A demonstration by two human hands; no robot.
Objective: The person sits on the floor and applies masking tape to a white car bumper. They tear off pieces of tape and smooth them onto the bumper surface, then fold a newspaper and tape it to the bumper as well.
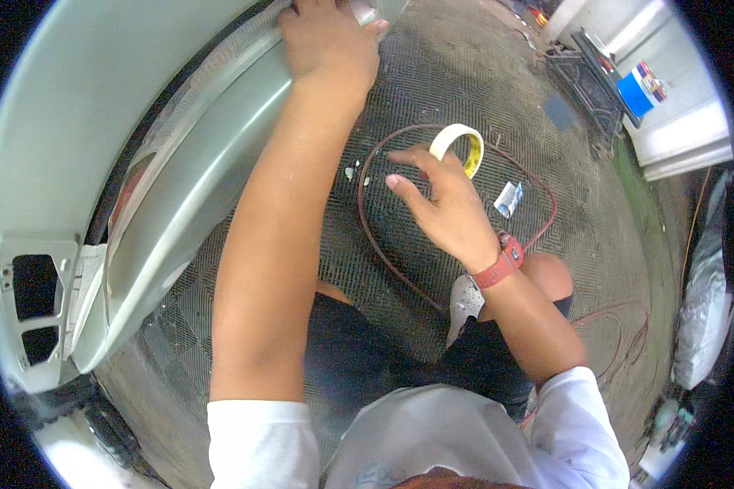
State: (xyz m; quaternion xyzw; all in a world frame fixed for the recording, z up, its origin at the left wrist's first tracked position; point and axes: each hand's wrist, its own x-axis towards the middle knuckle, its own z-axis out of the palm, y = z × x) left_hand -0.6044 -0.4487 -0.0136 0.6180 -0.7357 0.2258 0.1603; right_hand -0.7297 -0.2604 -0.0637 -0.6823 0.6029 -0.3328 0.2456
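My left hand (330,49) lies on the far end of a curved, pale green vehicle panel (212,151) shaped like a bumper. Its thumb is spread out to the right, while the upper frame edge and the hand itself hide parts of the fingers. Clear film and printed paper (143,179) run along the panel's inner edge, beside the pale green car body (106,73). Over the floor, my right hand (453,204) carries a roll of cream masking tape (466,147) hooked on its fingers. Thumb and index finger of that hand stand apart, pointing left.
A thin reddish hose (367,216) loops across the dark ribbed floor mat (432,73). Small white scraps (351,173) and a blue-white packet (508,200) lie on it. At the right are a blue can (640,90) on a black stand (583,85) and a plastic-wrapped bundle (705,301).
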